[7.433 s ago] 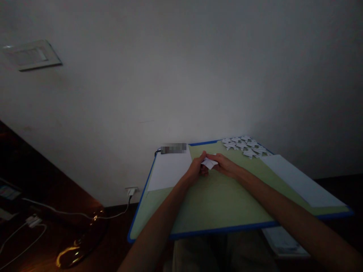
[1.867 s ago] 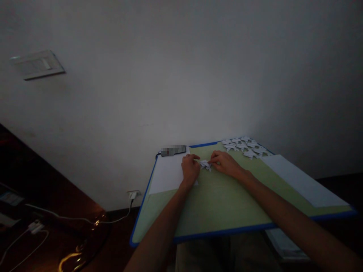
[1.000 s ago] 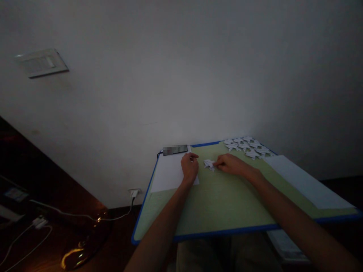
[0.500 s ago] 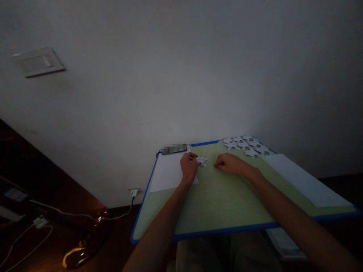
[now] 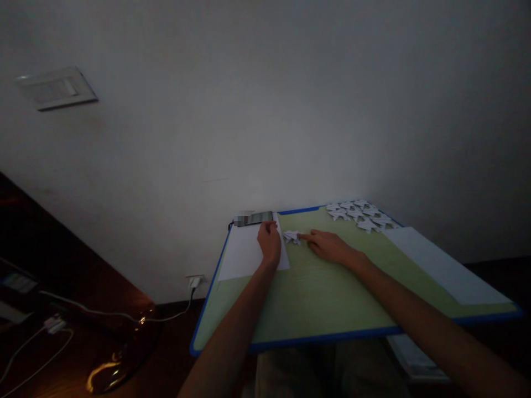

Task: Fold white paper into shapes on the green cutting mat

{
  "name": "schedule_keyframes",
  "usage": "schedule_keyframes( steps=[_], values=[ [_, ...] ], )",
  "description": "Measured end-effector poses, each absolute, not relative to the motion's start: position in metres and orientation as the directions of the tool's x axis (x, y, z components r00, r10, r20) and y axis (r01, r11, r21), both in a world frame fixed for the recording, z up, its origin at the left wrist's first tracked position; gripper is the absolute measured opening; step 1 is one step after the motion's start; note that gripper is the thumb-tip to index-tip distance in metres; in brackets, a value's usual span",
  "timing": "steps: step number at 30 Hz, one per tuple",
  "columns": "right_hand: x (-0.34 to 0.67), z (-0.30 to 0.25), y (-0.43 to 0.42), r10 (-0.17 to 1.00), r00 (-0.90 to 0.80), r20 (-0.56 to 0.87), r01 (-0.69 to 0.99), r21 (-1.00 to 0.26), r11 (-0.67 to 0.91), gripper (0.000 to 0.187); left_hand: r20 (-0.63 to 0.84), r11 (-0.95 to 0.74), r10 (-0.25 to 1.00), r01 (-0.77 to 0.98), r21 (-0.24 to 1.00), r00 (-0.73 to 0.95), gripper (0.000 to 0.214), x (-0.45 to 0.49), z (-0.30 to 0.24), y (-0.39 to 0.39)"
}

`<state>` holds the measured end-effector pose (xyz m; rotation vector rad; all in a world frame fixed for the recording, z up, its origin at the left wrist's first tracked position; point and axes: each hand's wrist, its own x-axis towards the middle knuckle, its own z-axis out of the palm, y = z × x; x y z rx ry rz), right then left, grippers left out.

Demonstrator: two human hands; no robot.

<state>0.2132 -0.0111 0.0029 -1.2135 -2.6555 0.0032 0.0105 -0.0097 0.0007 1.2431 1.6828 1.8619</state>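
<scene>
A folded white paper frog (image 5: pixel 292 237) sits on the green tabletop (image 5: pixel 327 298), between my two hands. My right hand (image 5: pixel 327 244) reaches in from the right with its index finger stretched out. That fingertip touches the frog's right end, while the other fingers are bent under. My left hand (image 5: pixel 269 240) rests over a white paper sheet (image 5: pixel 240 254), just left of the frog and apart from it. Its fingers are curled in, and nothing shows in them.
Several similar folded paper pieces (image 5: pixel 357 214) lie in rows at the back right corner. Another white sheet (image 5: pixel 443 268) covers the right side. A phone (image 5: pixel 259 218) with a cable lies at the back left. The table's blue edge (image 5: pixel 298 210) meets the wall.
My left hand has let go of the paper frog and drawn back slightly left. My right hand has moved left, its index finger now extended onto the frog.
</scene>
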Motion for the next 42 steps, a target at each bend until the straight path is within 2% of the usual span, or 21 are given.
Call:
schedule_keyframes(
  steps=[6,10,13,17,25,31,36,38,42],
  values=[
    [0.214,0.004,-0.012,0.758,-0.623,0.193,0.749,-0.134,0.649,0.047,0.352,-0.197,0.687,0.302,0.932,-0.636,0.016,0.007,0.002,-0.009],
    [0.212,-0.001,-0.012,0.757,-0.61,0.235,0.74,-0.174,0.65,0.055,0.297,-0.152,0.683,0.267,0.952,-0.667,0.014,0.007,0.001,-0.007],
    [0.209,-0.002,-0.013,0.763,-0.607,0.221,0.761,-0.115,0.639,0.061,0.27,-0.134,0.694,0.249,0.959,-0.667,0.013,0.007,-0.001,-0.006],
    [0.204,0.001,-0.014,0.78,-0.601,0.176,0.788,-0.03,0.615,0.057,0.269,-0.134,0.694,0.248,0.96,-0.667,0.013,0.008,-0.002,-0.006],
    [0.207,0.006,-0.013,0.77,-0.619,0.157,0.776,-0.029,0.63,0.05,0.286,-0.124,0.661,0.275,0.953,-0.694,0.012,0.003,-0.004,-0.002],
    [0.206,0.004,-0.015,0.791,-0.587,0.175,0.792,-0.082,0.605,0.047,0.287,-0.104,0.629,0.288,0.952,-0.722,0.014,-0.002,-0.009,0.001],
    [0.203,0.001,-0.015,0.782,-0.581,0.224,0.777,-0.133,0.616,0.058,0.276,-0.096,0.636,0.281,0.955,-0.72,0.013,-0.002,-0.009,0.002],
    [0.198,0.001,-0.016,0.776,-0.579,0.25,0.769,-0.149,0.621,0.057,0.275,-0.098,0.642,0.28,0.955,-0.716,0.013,-0.001,-0.008,0.002],
    [0.188,0.002,-0.016,0.78,-0.573,0.254,0.778,-0.132,0.614,0.053,0.273,-0.101,0.648,0.275,0.956,-0.711,0.014,-0.001,-0.008,0.002]
  ],
)
